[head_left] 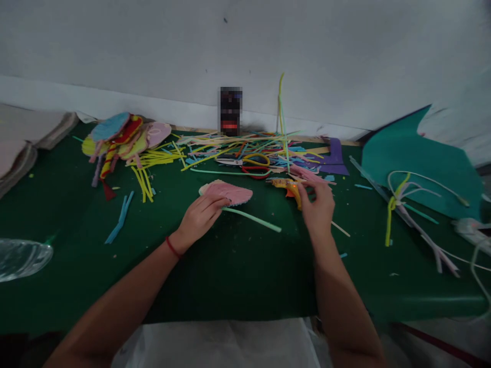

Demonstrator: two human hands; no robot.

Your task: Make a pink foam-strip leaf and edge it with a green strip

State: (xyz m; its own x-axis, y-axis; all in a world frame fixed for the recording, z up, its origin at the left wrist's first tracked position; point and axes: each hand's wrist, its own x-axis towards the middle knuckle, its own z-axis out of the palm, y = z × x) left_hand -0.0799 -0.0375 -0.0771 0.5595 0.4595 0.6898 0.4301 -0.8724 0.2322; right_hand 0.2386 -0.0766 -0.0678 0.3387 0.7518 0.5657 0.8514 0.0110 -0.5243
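My left hand (201, 217), with a red cord at the wrist, has its fingers closed over the near edge of a pink fuzzy petal-shaped piece (233, 193) with a pale rim. A light green pipe cleaner (255, 219) runs out to the right from beside those fingertips; whether they grip it is hidden. At the rear of a yellow glue gun (283, 183) with an orange trigger, my right hand (318, 202) has its thumb and fingers curled in a pinch. The gun's nozzle points left and a small orange light glows on it.
Scissors (255, 162) lie before a heap of coloured pipe cleaners (238, 148). Finished-looking fuzzy shapes (132, 135) are piled at left, near a clear plastic bottle (23, 259). Right are a teal sheet (418, 158), a bundle of pipe cleaners (401, 202) and a white cable (475, 266).
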